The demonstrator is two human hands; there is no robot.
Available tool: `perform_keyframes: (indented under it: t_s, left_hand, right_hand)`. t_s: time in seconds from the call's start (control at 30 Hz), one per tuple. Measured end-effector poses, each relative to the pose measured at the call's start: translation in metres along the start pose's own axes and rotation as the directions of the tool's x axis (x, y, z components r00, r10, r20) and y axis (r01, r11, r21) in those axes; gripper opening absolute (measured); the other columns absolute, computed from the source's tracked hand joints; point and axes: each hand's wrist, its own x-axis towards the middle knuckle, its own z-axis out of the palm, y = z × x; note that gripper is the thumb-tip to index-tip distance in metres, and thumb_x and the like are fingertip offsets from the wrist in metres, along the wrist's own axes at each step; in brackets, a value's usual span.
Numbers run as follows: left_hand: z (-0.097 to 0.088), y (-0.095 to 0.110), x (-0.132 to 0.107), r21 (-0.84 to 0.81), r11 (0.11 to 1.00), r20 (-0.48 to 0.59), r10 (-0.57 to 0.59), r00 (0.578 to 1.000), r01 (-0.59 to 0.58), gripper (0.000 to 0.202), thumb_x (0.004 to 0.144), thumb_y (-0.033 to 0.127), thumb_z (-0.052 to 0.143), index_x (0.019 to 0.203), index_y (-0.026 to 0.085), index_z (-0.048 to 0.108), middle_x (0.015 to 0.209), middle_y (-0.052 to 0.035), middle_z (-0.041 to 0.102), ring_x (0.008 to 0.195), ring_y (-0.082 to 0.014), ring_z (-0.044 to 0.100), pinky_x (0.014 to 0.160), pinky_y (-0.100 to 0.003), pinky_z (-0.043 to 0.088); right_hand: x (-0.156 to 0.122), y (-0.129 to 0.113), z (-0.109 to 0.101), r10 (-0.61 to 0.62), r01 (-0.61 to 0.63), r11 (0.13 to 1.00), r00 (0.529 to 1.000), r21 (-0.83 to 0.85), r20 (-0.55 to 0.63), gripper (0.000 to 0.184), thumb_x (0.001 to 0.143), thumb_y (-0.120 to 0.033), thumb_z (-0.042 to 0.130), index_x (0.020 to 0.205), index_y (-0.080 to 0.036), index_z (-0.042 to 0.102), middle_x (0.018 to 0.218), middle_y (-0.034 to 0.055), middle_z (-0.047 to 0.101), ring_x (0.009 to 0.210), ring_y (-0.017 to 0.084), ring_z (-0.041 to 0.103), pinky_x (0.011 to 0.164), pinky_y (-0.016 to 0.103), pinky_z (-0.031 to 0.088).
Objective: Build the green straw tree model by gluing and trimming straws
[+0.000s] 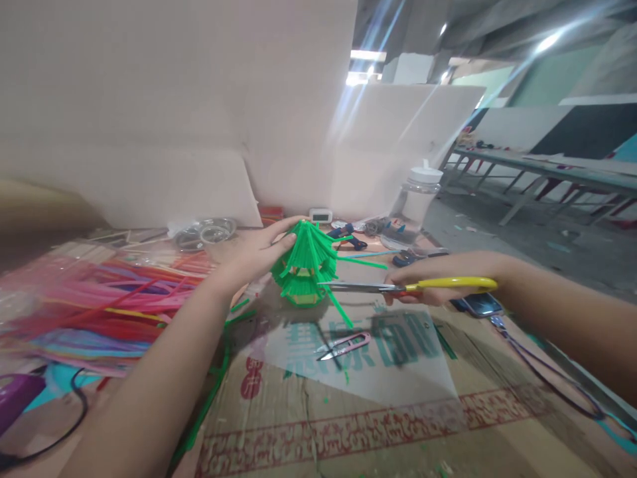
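Observation:
A green tiered model made of pipe cleaners (309, 255), shaped like a small roofed tower, stands upright on the cardboard. My left hand (263, 249) is closed around its left side near the top; some fingers are hidden behind it. In my right hand (423, 279) is a pair of scissors with yellow handles (452, 285). Their blades point left and reach the model's lower right side, beside a loose green strand (341, 309) that sticks out. Below the model, small pink thread snips (346, 345) lie on a translucent sheet (398, 378).
Bundles of coloured pipe cleaners (114, 299) lie at the left. A clear water bottle (415, 202) and a small white digital clock (321, 216) stand at the back. A phone (482, 305) with a lanyard lies at the right. Printed cardboard (348, 451) covers the tabletop.

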Motion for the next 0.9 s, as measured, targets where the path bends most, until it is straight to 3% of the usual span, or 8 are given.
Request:
perform_keyframes:
  t_s: [0.07, 0.33, 0.47, 0.63, 0.8, 0.9]
  left_hand:
    - [0.0, 0.002, -0.002, 0.002, 1.0, 0.006, 0.025, 1.0, -0.025, 0.057, 0.094, 0.056, 0.049, 0.141, 0.025, 0.052, 0.143, -0.007, 0.058, 0.129, -0.0271, 0.055, 0.11, -0.044, 0.042]
    - [-0.001, -0.003, 0.0, 0.037, 0.997, 0.023, 0.06, 0.998, -0.061, 0.055, 0.095, 0.056, 0.046, 0.143, 0.028, 0.05, 0.144, -0.005, 0.057, 0.129, -0.0257, 0.055, 0.111, -0.043, 0.041]
    - [0.0, -0.002, 0.0, 0.062, 0.995, 0.027, 0.071, 0.997, -0.072, 0.055, 0.096, 0.056, 0.044, 0.143, 0.029, 0.049, 0.146, -0.0047, 0.055, 0.132, -0.0257, 0.052, 0.114, -0.045, 0.038]
    - [0.001, -0.005, 0.001, 0.052, 0.994, 0.039, 0.098, 0.994, -0.1, 0.055, 0.097, 0.053, 0.043, 0.145, 0.027, 0.047, 0.148, -0.0056, 0.052, 0.134, -0.0253, 0.05, 0.115, -0.044, 0.037]
    - [0.003, -0.013, 0.009, 0.004, 0.992, 0.007, 0.127, 0.992, -0.127, 0.048, 0.098, 0.047, 0.045, 0.141, 0.027, 0.049, 0.143, -0.005, 0.057, 0.131, -0.0235, 0.053, 0.112, -0.042, 0.04]
    - [0.002, -0.014, 0.017, -0.086, 0.987, 0.022, 0.14, 0.99, -0.137, 0.043, 0.097, 0.044, 0.047, 0.135, 0.024, 0.054, 0.138, -0.0072, 0.06, 0.127, -0.023, 0.056, 0.109, -0.04, 0.044]
  right_hand:
    - [0.006, 0.003, -0.001, -0.006, 0.005, 1.0, 0.998, 0.016, 0.06, 0.051, 0.087, -0.068, 0.048, 0.101, -0.025, 0.072, 0.088, 0.0047, 0.07, 0.085, 0.023, 0.064, 0.065, 0.031, 0.054]
    - [0.017, -0.013, -0.01, -0.055, 0.056, 0.998, 0.994, -0.016, 0.097, 0.046, 0.085, -0.064, 0.056, 0.097, -0.022, 0.071, 0.093, 0.0053, 0.07, 0.081, 0.022, 0.062, 0.062, 0.03, 0.048]
    - [0.017, -0.017, -0.011, -0.114, 0.117, 0.993, 0.983, -0.017, 0.142, 0.05, 0.083, -0.065, 0.058, 0.1, -0.02, 0.07, 0.083, 0.0036, 0.067, 0.07, 0.017, 0.057, 0.057, 0.027, 0.043]
    - [0.021, -0.018, 0.0, -0.014, 0.011, 1.0, 0.983, 0.019, 0.185, 0.039, 0.087, -0.056, 0.057, 0.099, -0.02, 0.066, 0.071, -0.0009, 0.061, 0.054, 0.011, 0.047, 0.048, 0.023, 0.033]
    - [0.017, -0.03, 0.01, -0.053, 0.055, 0.998, 0.96, 0.0, 0.275, 0.023, 0.087, -0.04, 0.059, 0.097, -0.02, 0.061, 0.082, 0.0021, 0.065, 0.073, 0.016, 0.057, 0.061, 0.026, 0.043]
    - [0.002, -0.035, 0.006, -0.055, 0.072, 0.997, 0.939, -0.036, 0.339, 0.027, 0.085, -0.037, 0.06, 0.105, -0.019, 0.059, 0.089, 0.0031, 0.064, 0.081, 0.018, 0.058, 0.069, 0.028, 0.046]
